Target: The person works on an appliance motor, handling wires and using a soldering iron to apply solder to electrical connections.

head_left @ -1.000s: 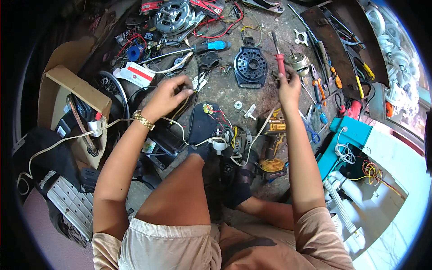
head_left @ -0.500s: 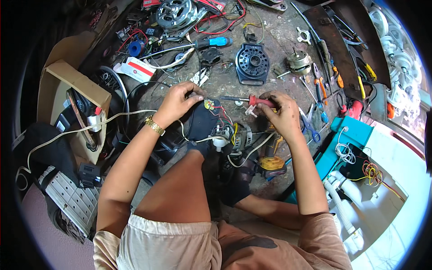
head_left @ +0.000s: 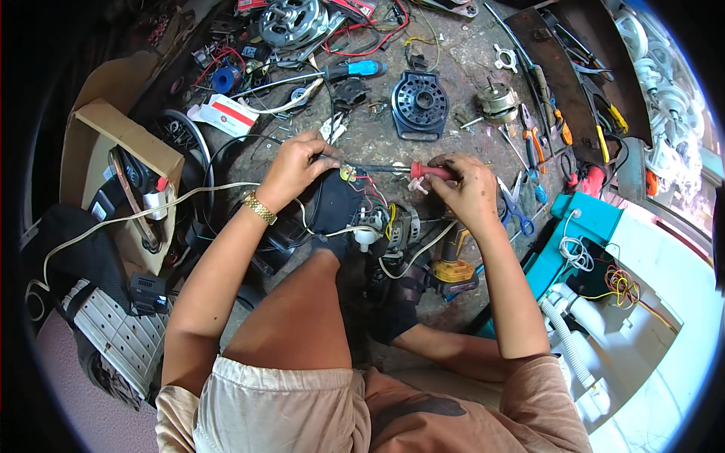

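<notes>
My right hand (head_left: 470, 185) is closed round the red handle of a soldering iron (head_left: 436, 172), its metal shaft pointing left. The far end of the shaft reaches a small board (head_left: 347, 174) with red and other thin wires, lying over my dark sock (head_left: 336, 208). Just left of that board, my left hand (head_left: 306, 162) has its fingers pinched together; what is between them is too small to make out. The wires run down to a small motor (head_left: 402, 229), beside a white plastic part (head_left: 365, 238). A pale cable (head_left: 189, 192) passes under my left wrist.
Ahead lie a black vented housing (head_left: 420, 106), a metal motor (head_left: 498, 102) and a blue-handled screwdriver (head_left: 355, 69). Pliers (head_left: 533, 140) and scissors (head_left: 517, 210) are at the right. A yellow drill (head_left: 453, 268) stands near my right forearm. An open cardboard box (head_left: 124, 140) stands left.
My right hand has shifted slightly left, bringing the soldering iron's far end from short of the small board up to it. My left hand has stayed nearly in place, still pinched.
</notes>
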`<state>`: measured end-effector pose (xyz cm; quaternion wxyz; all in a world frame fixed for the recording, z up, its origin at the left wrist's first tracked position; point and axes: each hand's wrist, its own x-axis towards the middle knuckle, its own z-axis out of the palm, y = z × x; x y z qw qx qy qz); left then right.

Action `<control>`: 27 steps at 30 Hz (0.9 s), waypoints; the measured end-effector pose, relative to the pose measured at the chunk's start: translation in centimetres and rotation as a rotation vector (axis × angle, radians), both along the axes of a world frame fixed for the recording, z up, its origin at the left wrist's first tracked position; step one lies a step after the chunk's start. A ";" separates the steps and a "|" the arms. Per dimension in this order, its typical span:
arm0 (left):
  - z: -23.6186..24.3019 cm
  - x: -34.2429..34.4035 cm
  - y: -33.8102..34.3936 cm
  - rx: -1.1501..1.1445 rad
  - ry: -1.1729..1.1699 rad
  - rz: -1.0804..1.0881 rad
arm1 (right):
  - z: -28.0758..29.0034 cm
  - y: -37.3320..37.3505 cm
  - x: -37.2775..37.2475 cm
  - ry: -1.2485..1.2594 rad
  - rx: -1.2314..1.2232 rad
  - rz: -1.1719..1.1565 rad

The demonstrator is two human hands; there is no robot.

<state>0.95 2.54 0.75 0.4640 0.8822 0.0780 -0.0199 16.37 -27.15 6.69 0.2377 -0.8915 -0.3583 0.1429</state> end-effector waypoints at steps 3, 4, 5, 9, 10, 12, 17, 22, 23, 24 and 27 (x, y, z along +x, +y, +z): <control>-0.4 0.0 -0.3 -0.031 -0.027 0.052 | 0.3 0.2 -0.2 0.004 -0.002 0.001; -0.5 0.0 -0.5 -0.032 -0.074 0.061 | 0.3 0.2 -0.2 0.002 0.000 0.000; -0.6 0.1 -0.6 -0.032 -0.075 0.062 | 0.3 0.3 -0.2 0.002 0.000 0.000; -0.8 0.2 -0.9 -0.050 -0.020 0.082 | 0.2 0.4 -0.4 0.007 -0.011 -0.008; -0.8 0.2 -0.9 -0.059 -0.007 0.081 | 0.1 0.4 -0.4 0.007 -0.018 -0.011; -0.7 0.2 -0.9 -0.059 0.010 0.079 | 0.1 0.4 -0.3 0.002 -0.040 -0.011; -0.5 0.1 -0.9 -0.051 0.021 0.082 | 0.1 0.6 -0.4 0.008 -0.050 -0.006; -0.7 0.0 -1.0 -0.066 0.070 0.089 | 0.1 0.7 -0.4 0.007 -0.055 0.002; -0.7 0.0 -1.1 -0.067 0.069 0.088 | 0.0 0.6 -0.4 0.006 -0.056 0.002; -0.8 0.0 -1.1 -0.082 0.043 0.099 | 0.1 0.7 -0.5 0.004 -0.054 -0.002; -1.0 -0.1 -1.1 -0.090 0.018 0.114 | 0.1 0.7 -0.6 -0.002 -0.054 -0.005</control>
